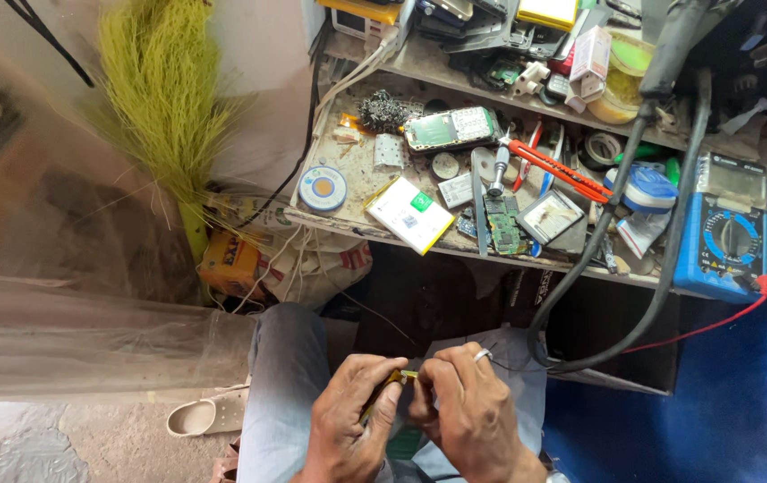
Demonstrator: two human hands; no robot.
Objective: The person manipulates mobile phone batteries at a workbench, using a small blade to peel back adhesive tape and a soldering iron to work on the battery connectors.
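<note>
Two hands: left hand (348,420), right hand (468,411); one blue multimeter (722,228); one green broom (164,98); one white sandal (207,414).

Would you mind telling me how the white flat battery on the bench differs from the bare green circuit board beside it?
The white flat battery is larger, plain and smooth, with a small green label; the green circuit board is narrower and studded with components. The battery overhangs the bench edge, while the board lies farther in. Both are rectangular, lie flat and are untouched; the left hand and right hand work together on a small part below.

Above the hands lies a white rectangular battery pack (409,215) with a green label; far right, the blue multimeter's grey screen (734,182).
</note>
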